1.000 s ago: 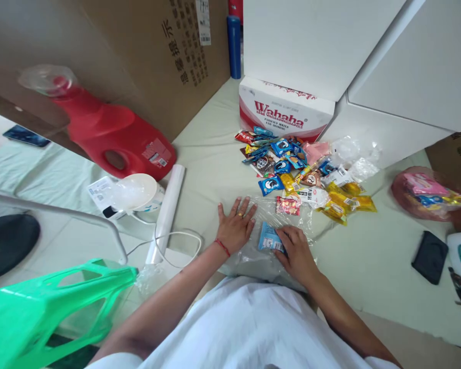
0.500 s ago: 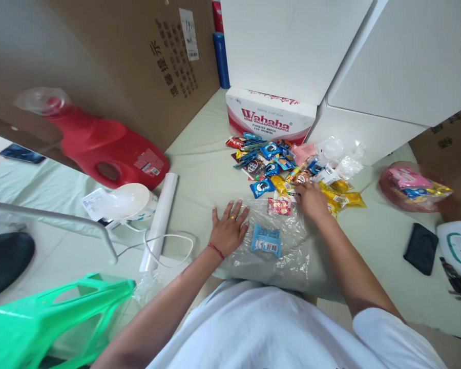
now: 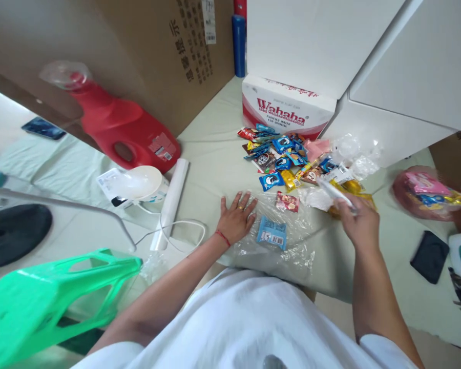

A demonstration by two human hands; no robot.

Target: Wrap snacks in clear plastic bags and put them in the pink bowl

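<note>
My left hand (image 3: 237, 218) lies flat with fingers spread on the edge of a clear plastic bag (image 3: 276, 246) spread on the pale green sheet. A light blue snack packet (image 3: 272, 233) rests on the bag, and a small red packet (image 3: 287, 201) lies just beyond it. My right hand (image 3: 359, 221) is raised to the right of the bag, fingers closed on a white snack packet (image 3: 332, 190). Behind it sits a pile of small snack packets (image 3: 288, 156), blue, yellow, red and pink.
A Wahaha carton (image 3: 286, 107) and white boxes stand at the back, a big brown carton and red detergent jug (image 3: 125, 130) at left. A white bowl (image 3: 140, 183), roll and cable lie nearby. A green plastic stool (image 3: 49, 297) is at lower left, a dark wallet (image 3: 430, 256) at right.
My right hand left the blue packet on the bag, reached into the snack pile, and now lifts back to the right with a white packet. My left hand stayed flat.
</note>
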